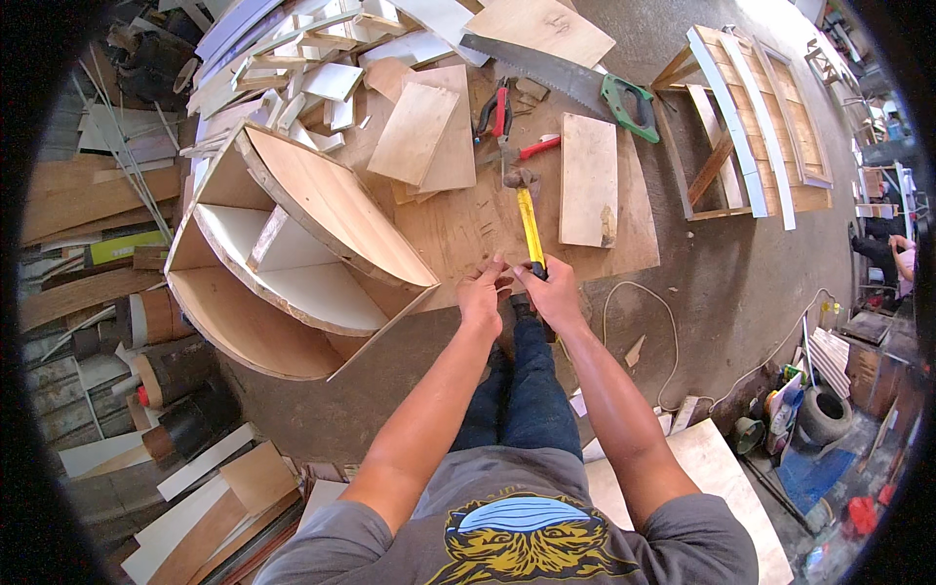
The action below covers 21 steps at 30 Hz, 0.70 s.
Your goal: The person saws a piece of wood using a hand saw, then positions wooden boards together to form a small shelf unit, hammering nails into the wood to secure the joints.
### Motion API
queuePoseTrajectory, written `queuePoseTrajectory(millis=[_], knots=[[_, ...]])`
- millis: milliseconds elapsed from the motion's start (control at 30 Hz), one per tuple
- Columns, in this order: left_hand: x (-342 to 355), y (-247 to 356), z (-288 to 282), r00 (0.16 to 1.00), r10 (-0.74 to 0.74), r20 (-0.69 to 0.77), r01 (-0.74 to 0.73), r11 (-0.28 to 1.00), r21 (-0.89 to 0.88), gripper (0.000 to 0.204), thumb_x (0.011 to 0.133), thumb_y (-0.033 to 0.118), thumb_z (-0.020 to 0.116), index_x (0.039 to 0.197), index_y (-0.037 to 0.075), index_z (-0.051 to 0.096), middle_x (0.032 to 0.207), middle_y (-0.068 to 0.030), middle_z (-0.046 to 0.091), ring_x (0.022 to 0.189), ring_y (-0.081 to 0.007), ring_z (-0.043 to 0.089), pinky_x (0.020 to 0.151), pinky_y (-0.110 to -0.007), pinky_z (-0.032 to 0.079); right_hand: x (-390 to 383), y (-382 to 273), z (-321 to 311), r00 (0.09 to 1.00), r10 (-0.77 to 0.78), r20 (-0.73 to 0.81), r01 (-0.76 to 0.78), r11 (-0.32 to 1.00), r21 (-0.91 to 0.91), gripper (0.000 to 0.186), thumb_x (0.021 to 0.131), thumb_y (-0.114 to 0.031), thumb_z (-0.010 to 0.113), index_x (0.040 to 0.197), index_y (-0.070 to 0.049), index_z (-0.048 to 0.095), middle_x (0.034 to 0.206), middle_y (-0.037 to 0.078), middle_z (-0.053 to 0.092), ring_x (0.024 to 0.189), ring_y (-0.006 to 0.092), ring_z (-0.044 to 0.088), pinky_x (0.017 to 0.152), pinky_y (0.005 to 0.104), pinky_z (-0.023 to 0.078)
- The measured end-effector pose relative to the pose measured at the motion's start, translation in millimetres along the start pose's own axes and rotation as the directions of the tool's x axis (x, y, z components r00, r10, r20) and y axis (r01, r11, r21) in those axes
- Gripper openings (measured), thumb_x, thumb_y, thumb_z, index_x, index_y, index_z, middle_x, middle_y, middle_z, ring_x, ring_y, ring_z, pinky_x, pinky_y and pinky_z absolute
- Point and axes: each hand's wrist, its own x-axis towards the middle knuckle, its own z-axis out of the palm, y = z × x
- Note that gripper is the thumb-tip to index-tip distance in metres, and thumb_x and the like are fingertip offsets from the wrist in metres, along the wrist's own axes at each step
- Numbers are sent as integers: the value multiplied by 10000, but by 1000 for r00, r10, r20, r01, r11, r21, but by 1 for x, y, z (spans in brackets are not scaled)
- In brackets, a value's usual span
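Note:
My right hand [553,294] is closed around the black grip of a hammer with a yellow handle [529,222]. The metal hammer head points away from me, over the plywood work surface [468,229]. Close beside it, my left hand [480,298] has its thumb and fingers drawn together; whatever may be between them is too small to make out. Left of my hands a curved wooden shelf unit [312,253] with white inner panels rests tilted, its rounded side toward me. Just beyond the hammer head lies a tool with a red handle [539,147].
Pliers [502,109], a green-handled handsaw [632,107] and loose wood boards [589,180] lie on the work surface. Wood offcuts [331,83] are heaped at the far left. A slatted wooden frame [746,122] stands far right. A cable [673,331] crosses the floor.

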Motion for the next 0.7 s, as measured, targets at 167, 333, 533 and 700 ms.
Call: queuePoseTrajectory(millis=[167, 333, 533, 700], knots=[[20, -13, -13, 994, 105, 31, -109, 973, 206, 281, 943, 337, 802, 1040, 84, 728, 922, -16, 728, 748, -142, 656, 648, -307, 506, 19, 17, 4, 999, 19, -29, -19, 1000, 24, 247, 894, -195, 785, 867, 32, 693, 616, 42, 578, 581, 108, 537, 531, 344, 432], [20, -6, -22, 790, 571, 221, -538, 474, 697, 369, 929, 330, 794, 1177, 61, 744, 1009, -69, 727, 848, -244, 664, 786, -385, 533, 51, -5, -2, 986, 166, 27, -166, 985, 34, 248, 878, -176, 770, 832, 41, 658, 629, 91, 610, 590, 163, 606, 554, 365, 462], [18, -2, -22, 536, 570, 622, -571, -298, 765, 569, 929, 410, 709, 1423, 138, 631, 1524, -155, 500, 1440, -391, 372, 1153, -567, 327, 83, 2, -2, 997, 53, 59, -25, 919, -394, 279, 892, -255, 695, 929, 22, 688, 836, 245, 719, 826, 428, 714, 739, 523, 536], [35, -9, -27, 507, 544, 668, -513, -432, 741, 608, 967, 500, 631, 1511, 237, 562, 1568, -185, 443, 1478, -419, 331, 1202, -615, 247, 72, -36, 3, 995, 92, 36, -46, 756, -653, 320, 908, -305, 678, 1029, -9, 695, 995, 259, 728, 1009, 458, 698, 869, 548, 551]])
